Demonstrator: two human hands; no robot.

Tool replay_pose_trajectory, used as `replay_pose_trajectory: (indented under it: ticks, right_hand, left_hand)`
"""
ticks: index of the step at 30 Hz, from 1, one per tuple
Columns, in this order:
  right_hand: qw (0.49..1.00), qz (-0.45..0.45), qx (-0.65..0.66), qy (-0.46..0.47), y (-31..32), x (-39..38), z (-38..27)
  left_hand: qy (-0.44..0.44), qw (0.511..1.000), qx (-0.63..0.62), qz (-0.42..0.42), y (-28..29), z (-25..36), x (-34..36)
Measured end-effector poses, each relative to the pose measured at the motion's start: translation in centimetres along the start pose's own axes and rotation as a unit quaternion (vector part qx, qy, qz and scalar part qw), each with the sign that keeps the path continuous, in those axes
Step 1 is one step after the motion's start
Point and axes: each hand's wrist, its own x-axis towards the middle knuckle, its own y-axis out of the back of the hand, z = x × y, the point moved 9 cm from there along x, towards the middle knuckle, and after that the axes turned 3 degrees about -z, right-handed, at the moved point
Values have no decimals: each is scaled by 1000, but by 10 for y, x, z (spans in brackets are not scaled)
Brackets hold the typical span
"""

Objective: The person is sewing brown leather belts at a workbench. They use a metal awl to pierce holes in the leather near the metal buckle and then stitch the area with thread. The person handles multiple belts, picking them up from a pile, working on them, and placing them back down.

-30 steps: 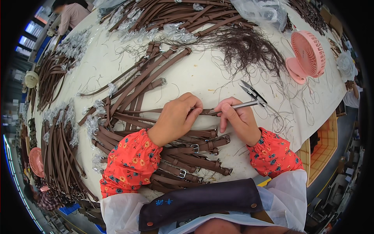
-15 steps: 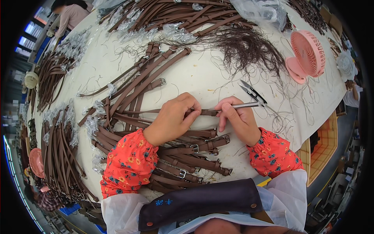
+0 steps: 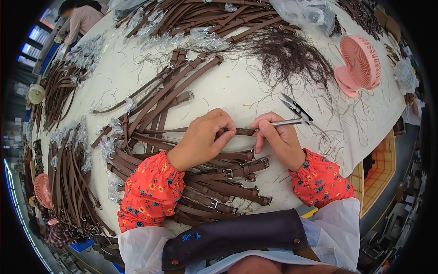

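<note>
My left hand (image 3: 205, 137) pinches a brown leather strap (image 3: 244, 131), whose short end stretches across toward my other hand. Between the thumb and fingers of my right hand (image 3: 276, 137) is a slim metal pen-like tool (image 3: 288, 122); the tip near the strap is hidden by the fingers. Just beyond that hand lie thread snips (image 3: 297, 108) with black handles. Under and beside my left forearm spreads a bundle of brown buckled straps (image 3: 210, 187), and more straps (image 3: 169, 96) lie farther off, some with clear plastic wrap on their buckles.
A pink fan (image 3: 358, 64) stands at the right, beside a tangle of dark threads (image 3: 292, 55). Strap piles fill the far edge (image 3: 196, 20) and the left side (image 3: 70, 178) of the white table. Another person (image 3: 84, 20) works at the far left.
Both hands keep almost the same place and grip. The metal tool has shifted very slightly to the left.
</note>
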Motion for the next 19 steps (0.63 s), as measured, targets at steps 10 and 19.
replay_pose_trajectory:
  ticks: [10,19]
  right_hand:
    - [1000,10,7,3,3,-1,0]
    - [999,-19,19,21,-3,-2,-1]
  left_hand:
    - [6,1000,-30,4,0,-5,0]
    - [119,947,-25,-298,-35,-9,-19]
